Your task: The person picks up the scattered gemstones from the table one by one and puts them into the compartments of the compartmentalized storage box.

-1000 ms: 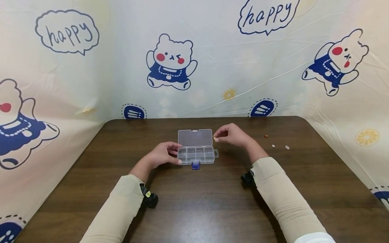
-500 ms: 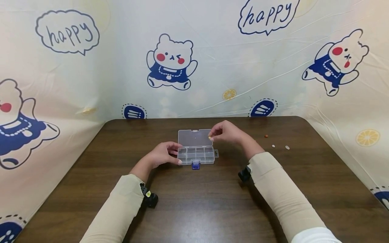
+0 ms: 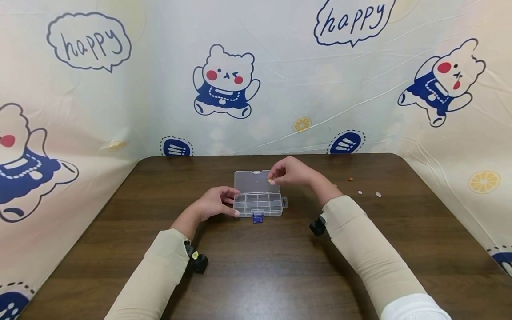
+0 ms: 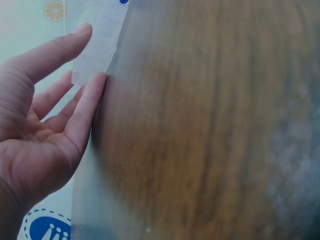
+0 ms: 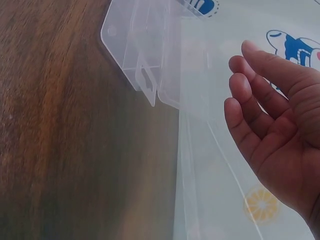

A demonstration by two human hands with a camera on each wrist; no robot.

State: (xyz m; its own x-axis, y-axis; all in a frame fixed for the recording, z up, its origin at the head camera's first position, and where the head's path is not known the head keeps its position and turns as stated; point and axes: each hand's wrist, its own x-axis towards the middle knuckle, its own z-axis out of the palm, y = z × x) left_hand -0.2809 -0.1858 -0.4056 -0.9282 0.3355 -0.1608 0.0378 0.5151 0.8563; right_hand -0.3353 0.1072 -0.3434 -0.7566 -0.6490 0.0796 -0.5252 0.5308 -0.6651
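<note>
Your clear plastic compartment box (image 3: 246,214) sits mid-frame, lid (image 3: 252,181) open, gridded into rectangular cells, blue latch (image 3: 258,218) up front. Your left hand (image 3: 214,203) touches its left end, fingers loose; your right hand (image 3: 294,171) pinches a tiny yellowish bit (image 3: 270,181) by the lid.

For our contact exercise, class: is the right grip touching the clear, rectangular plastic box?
Apart: the right wrist view shows backdrop between the right grip and the box.
</note>
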